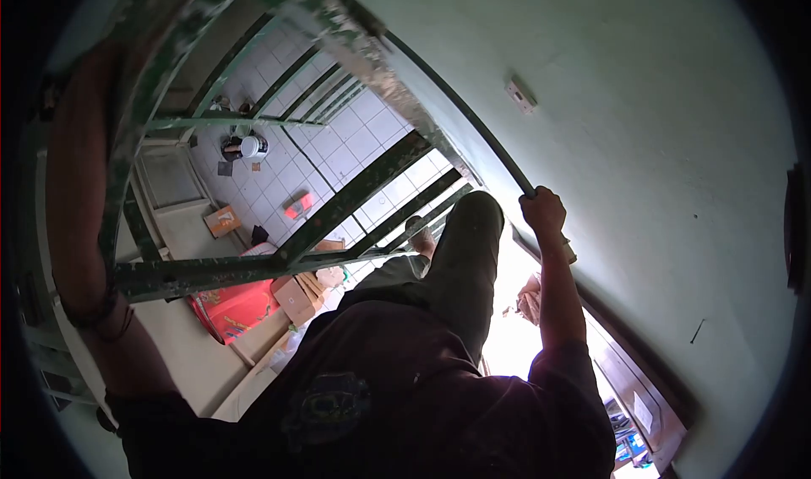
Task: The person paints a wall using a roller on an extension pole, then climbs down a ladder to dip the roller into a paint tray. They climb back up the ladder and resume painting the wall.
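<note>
A green, paint-spattered ladder (351,200) spreads below and in front of me, its rungs seen from above. On the right, my right hand (545,213) is closed around a long, thin dark rod (465,107) that runs up along the wall toward the ladder top. A small pale piece (570,249) shows just beyond the wrist; I cannot make out what it is. My left arm reaches up along the ladder's left side. In the dark at the frame's left edge, my left hand (57,95) is mostly hidden, so its fingers do not show clearly.
A pale green wall (642,133) bears a small switch plate (521,96). On the tiled floor (363,124) far below stand a white bucket (253,147) and a red item (298,206). Cardboard boxes (297,299) and a red bag (236,310) lie lower left. Bright light enters by a doorway (508,344).
</note>
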